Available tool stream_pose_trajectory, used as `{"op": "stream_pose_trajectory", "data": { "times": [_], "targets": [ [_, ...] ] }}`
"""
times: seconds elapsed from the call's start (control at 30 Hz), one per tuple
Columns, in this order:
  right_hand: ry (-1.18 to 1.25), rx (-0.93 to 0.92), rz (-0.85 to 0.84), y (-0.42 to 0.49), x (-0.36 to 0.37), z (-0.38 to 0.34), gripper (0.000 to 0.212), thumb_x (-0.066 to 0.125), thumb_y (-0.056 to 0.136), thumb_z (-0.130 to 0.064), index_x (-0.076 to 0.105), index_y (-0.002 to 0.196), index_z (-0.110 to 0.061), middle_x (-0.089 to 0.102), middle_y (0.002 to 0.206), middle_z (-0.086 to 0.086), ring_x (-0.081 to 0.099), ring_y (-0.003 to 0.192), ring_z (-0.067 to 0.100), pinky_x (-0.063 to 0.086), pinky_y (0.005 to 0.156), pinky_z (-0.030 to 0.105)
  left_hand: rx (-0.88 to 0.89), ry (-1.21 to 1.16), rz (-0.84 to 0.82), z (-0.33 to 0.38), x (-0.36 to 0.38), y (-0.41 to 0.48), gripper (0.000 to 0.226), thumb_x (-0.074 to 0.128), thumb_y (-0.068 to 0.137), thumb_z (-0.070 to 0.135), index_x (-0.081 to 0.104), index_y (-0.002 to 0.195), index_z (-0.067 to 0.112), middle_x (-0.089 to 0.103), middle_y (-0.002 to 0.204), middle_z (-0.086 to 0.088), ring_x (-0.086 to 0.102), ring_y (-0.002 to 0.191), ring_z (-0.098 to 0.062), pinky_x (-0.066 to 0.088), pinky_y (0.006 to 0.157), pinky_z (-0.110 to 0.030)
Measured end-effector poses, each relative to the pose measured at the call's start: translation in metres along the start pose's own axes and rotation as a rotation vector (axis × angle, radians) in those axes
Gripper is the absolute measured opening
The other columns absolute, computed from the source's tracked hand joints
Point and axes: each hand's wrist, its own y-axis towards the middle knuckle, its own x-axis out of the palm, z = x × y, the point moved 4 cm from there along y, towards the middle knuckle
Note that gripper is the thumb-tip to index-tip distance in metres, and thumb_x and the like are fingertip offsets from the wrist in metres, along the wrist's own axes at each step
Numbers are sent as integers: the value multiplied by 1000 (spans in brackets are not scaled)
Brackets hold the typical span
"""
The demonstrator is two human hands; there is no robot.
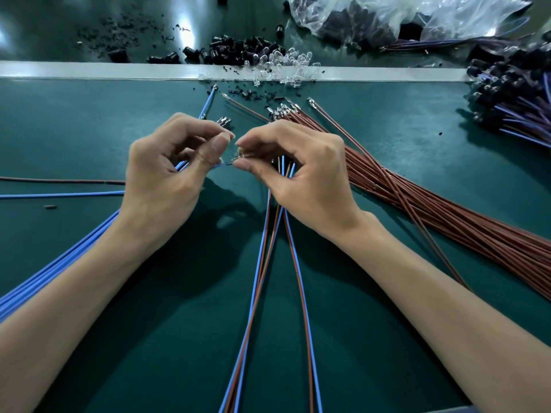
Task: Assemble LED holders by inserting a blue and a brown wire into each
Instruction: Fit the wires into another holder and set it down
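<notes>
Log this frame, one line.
left hand: pinches blue wire | right hand: pinches LED holder, mostly hidden | tip at holder, seating unclear

place: assembly workshop | green bench mat (387,123) | brown wire bundle (447,217) | black holder pile (232,49)

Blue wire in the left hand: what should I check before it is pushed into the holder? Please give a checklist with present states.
1. Left hand pinches blue wire near its tip: ok.
2. Right hand pinches a small part: ok.
3. That part is a holder: cannot tell.
4. Wire tip points toward the part: ok.
5. Tip seated inside the part: cannot tell.
6. Brown wires lie beside the right hand: ok.
</notes>
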Motion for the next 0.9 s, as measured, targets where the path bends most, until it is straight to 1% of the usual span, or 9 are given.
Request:
{"op": "stream_pose_trajectory", "data": {
  "times": [0.07, 0.13, 0.23, 0.33, 0.47, 0.6, 0.73, 0.8, 0.9],
  "targets": [
    [-17, -24, 13, 0, 0, -1, 16, 79, 75, -1, 71, 87, 3, 71, 82, 7, 66, 70, 12, 54, 73, 19, -63, -71, 9, 0, 1, -1, 6, 63, 88, 21, 62, 92, 26, 67, 76, 21, 58, 69, 3, 50, 73, -16],
    [-25, -44, 22, 0, -1, -1, 15, 79, 75, -1, 71, 86, 3, 71, 82, 7, 67, 70, 13, 55, 72, 22, -114, -100, 11, 0, 1, -1, 6, 64, 85, 25, 63, 90, 26, 67, 73, 23, 58, 66, 3, 50, 70, -15],
    [-39, -77, 35, 0, 0, -1, 15, 79, 75, -1, 71, 86, 3, 71, 82, 8, 66, 70, 11, 55, 72, 20, -153, -76, -16, 0, 2, 0, 3, 64, 83, 27, 64, 86, 25, 65, 66, 24, 56, 59, 4, 44, 63, -9],
    [-62, -95, 42, -1, -1, -1, 14, 79, 75, -1, 71, 85, 3, 71, 82, 8, 65, 70, 10, 51, 74, 14, -200, -77, -64, -1, 3, 0, 4, 62, 83, 27, 64, 82, 23, 62, 60, 21, 53, 57, 5, 40, 61, -6],
    [-70, -103, 56, -1, -1, -1, 12, 79, 75, 0, 71, 84, 2, 71, 81, 7, 64, 70, 10, 51, 73, 14, -298, -195, -109, -2, 2, 2, 8, 63, 78, 27, 65, 78, 19, 63, 60, 18, 53, 59, 5, 40, 61, -6],
    [-71, -113, 67, 0, -2, -2, 12, 79, 75, 0, 72, 84, 1, 72, 81, 7, 64, 70, 8, 50, 74, 13, -350, -243, -148, -4, 2, 1, 10, 65, 75, 29, 71, 66, 25, 60, 59, 15, 49, 58, 3, 36, 58, -6],
    [-64, -135, 72, -1, -3, -4, 12, 80, 73, -1, 73, 84, 1, 72, 80, 7, 64, 71, 8, 52, 73, 16, -417, -332, -123, -6, 1, 1, 11, 66, 74, 27, 70, 67, 20, 61, 62, 11, 50, 61, -1, 38, 59, -8],
    [-57, -148, 75, -1, -3, -5, 12, 80, 73, 0, 73, 84, 1, 72, 80, 7, 63, 71, 7, 51, 73, 15, -409, -316, -146, -5, 3, 0, 10, 66, 75, 26, 69, 70, 18, 61, 64, 8, 49, 64, -4, 37, 60, -9],
    [-67, -173, 83, -1, -3, -5, 12, 80, 73, 0, 73, 83, 0, 72, 79, 7, 64, 71, 10, 51, 73, 15, -390, -281, -179, -4, 4, 0, 15, 65, 77, 25, 67, 76, 10, 59, 64, 7, 48, 66, -5, 36, 61, -10]
  ]
}}
